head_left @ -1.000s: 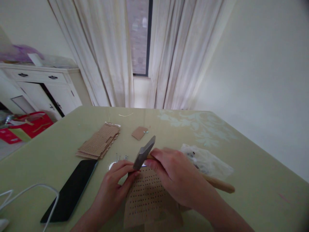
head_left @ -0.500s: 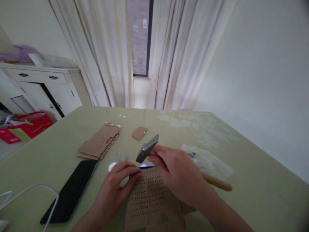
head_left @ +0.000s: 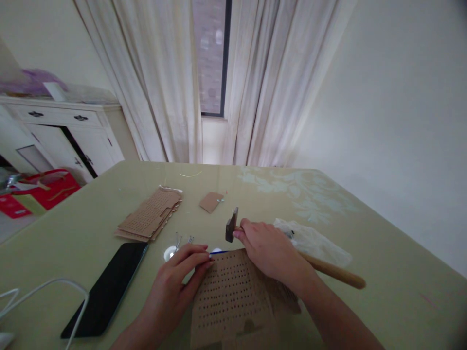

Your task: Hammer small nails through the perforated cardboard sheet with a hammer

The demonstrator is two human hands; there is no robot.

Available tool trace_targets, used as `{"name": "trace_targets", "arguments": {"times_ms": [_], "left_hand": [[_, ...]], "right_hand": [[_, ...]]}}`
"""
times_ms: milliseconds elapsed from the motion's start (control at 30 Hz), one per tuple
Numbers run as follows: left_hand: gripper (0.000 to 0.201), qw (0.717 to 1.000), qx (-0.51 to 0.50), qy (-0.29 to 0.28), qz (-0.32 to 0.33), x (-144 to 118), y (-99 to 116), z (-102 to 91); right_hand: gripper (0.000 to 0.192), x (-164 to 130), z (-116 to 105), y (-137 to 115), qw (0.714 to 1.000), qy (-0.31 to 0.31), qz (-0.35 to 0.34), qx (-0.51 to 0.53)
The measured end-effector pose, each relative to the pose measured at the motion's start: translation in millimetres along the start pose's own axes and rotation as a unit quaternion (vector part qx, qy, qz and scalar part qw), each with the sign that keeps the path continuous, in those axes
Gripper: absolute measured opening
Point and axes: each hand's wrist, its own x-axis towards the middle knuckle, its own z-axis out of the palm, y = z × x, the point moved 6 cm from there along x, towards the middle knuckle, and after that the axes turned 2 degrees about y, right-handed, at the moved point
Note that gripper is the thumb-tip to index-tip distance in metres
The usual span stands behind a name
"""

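Note:
My right hand (head_left: 272, 250) is wrapped round the upper part of a hammer (head_left: 339, 273), its metal head jutting out to the left above the cardboard and its wooden handle running back to the right. A brown cardboard piece (head_left: 226, 296) with rows of punched holes lies in front of me. At its far left corner my left hand (head_left: 182, 277) is closed, thumb and forefinger pinched on what looks like a small nail, mostly hidden. Along the far edge of the cardboard shows a blue strip (head_left: 218, 252). Just beyond the left hand, several nails (head_left: 177, 240) stand by a white round piece (head_left: 170, 253).
To the left are a stack of punched cardboard (head_left: 149, 214), a black phone (head_left: 107, 291) and a white cable (head_left: 54, 280). A small cardboard square (head_left: 210, 201) lies farther back. A clear plastic bag (head_left: 317, 243) rests to the right, beyond the hammer handle.
My right hand has moved slightly right and turned the hammer, so its head is now more upright and farther from my left fingers. My left hand keeps its pinch.

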Motion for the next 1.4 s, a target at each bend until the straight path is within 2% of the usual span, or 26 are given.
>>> {"name": "trace_targets", "arguments": {"times_ms": [333,533,600,800,867,933,1100,1233,1400], "left_hand": [[0.012,0.999,0.003,0.036,0.017,6.3,-2.7,-3.9],[0.012,1.000,-0.001,0.009,-0.005,12.0,-9.5,1.1],[0.013,1.000,0.005,0.004,-0.004,12.5,-8.6,0.9],[0.015,1.000,-0.001,-0.004,-0.006,14.4,-4.3,-0.1],[0.013,1.000,-0.007,-0.002,-0.014,14.1,-5.0,-0.1],[0.013,1.000,-0.012,-0.002,-0.016,12.9,-6.0,0.4],[0.013,0.999,-0.021,0.028,0.002,11.7,-6.4,-1.6],[0.013,0.999,-0.038,0.033,-0.007,16.5,-10.4,0.2],[0.012,0.999,-0.035,-0.004,-0.032,20.4,-17.8,6.4]], "right_hand": [[0.037,7.9,4.3,4.5,0.999,0.016,-0.005,0.036],[0.034,16.1,16.1,8.5,0.998,0.012,-0.012,0.064],[0.034,15.3,10.2,7.0,0.996,0.021,-0.015,0.080],[0.035,-1.8,-30.1,-13.0,0.981,0.079,-0.044,0.172],[0.034,-5.8,-36.2,-17.8,0.977,0.095,-0.042,0.187],[0.034,-5.2,-32.2,-17.4,0.984,0.088,-0.022,0.154],[0.035,8.0,-4.8,-2.3,0.999,0.032,0.017,0.033],[0.036,17.2,6.4,5.2,0.999,0.033,0.019,0.027],[0.038,22.3,16.3,6.5,0.999,0.023,0.021,0.026]]}}
